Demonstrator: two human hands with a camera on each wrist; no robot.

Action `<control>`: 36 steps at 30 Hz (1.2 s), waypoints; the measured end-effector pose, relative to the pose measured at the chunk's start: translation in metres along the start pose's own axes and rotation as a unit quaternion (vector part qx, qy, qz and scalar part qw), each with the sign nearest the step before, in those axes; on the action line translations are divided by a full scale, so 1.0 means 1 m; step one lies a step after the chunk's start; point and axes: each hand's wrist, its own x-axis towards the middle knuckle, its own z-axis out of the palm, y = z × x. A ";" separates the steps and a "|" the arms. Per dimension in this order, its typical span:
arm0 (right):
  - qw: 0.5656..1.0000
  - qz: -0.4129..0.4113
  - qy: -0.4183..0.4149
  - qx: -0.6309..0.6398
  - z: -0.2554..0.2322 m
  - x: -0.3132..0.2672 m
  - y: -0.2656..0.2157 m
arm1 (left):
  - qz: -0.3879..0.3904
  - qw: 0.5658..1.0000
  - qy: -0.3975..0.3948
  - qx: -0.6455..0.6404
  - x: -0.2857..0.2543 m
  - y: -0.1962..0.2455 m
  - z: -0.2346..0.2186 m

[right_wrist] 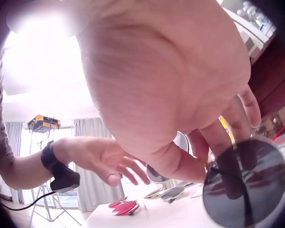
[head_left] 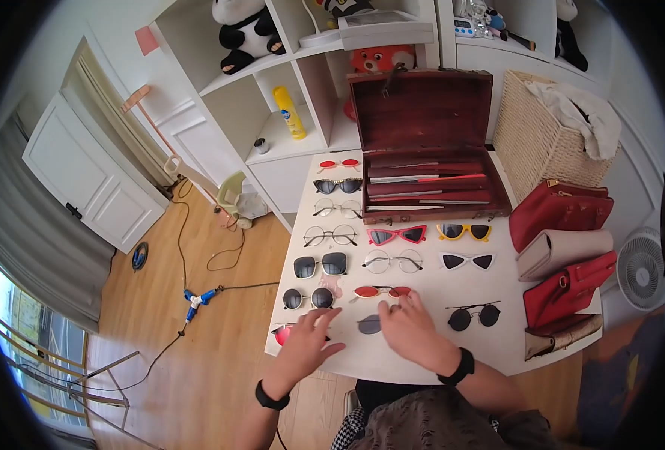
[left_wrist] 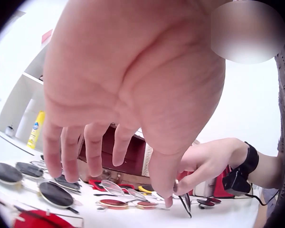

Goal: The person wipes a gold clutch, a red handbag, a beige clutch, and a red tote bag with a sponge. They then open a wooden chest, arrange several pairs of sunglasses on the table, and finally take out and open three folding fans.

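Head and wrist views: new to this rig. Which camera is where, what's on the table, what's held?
No robot: these are a person's bare hands. The head view looks down from a head-worn camera; each wrist view comes from a camera on that wrist, so its own palm looms large. On the white table lie rows of glasses, an open dark-red case and several bags. The right hand pinches round dark sunglasses. The left hand is open, holding nothing.
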 end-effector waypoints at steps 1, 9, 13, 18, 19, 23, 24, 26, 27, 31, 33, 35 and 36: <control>1.000 0.002 -0.017 0.010 0.007 -0.001 -0.005 | 0.001 1.000 -0.022 0.018 0.003 0.005 0.005; 1.000 0.020 0.015 -0.003 0.017 -0.008 -0.005 | 0.053 0.994 -0.073 0.064 0.019 0.015 0.033; 0.999 -0.007 0.003 0.039 0.008 -0.017 0.000 | 0.060 0.994 -0.052 0.072 0.023 0.022 0.036; 0.996 -0.029 0.040 0.077 0.008 -0.025 0.005 | 0.077 0.993 -0.033 0.077 0.026 0.021 0.042; 0.995 -0.026 0.047 0.087 0.009 -0.026 0.006 | 0.077 0.993 -0.033 0.077 0.025 0.022 0.043; 0.991 0.000 0.015 0.130 0.007 -0.029 0.007 | 0.069 0.994 -0.058 0.060 0.025 0.022 0.043; 0.991 -0.001 0.015 0.130 0.005 -0.030 0.009 | 0.070 0.994 -0.064 0.058 0.025 0.021 0.043; 0.990 0.017 -0.013 0.143 -0.002 -0.035 0.014 | 0.026 0.995 -0.060 0.072 0.026 0.023 0.040; 0.990 0.014 -0.012 0.143 -0.005 -0.037 0.018 | -0.018 0.995 -0.055 0.084 0.026 0.024 0.040; 0.994 0.042 0.010 0.104 -0.018 -0.049 0.028 | -0.031 0.985 -0.100 0.135 0.034 0.019 0.053; 0.994 0.056 -0.001 0.095 -0.026 -0.054 0.030 | -0.010 0.978 -0.130 0.162 0.039 0.013 0.062; 0.992 0.069 -0.010 0.109 -0.031 -0.059 0.031 | -0.011 0.975 -0.135 0.179 0.050 0.015 0.067; 0.992 0.067 -0.010 0.106 -0.029 -0.062 0.032 | -0.011 0.970 -0.146 0.195 0.055 0.017 0.070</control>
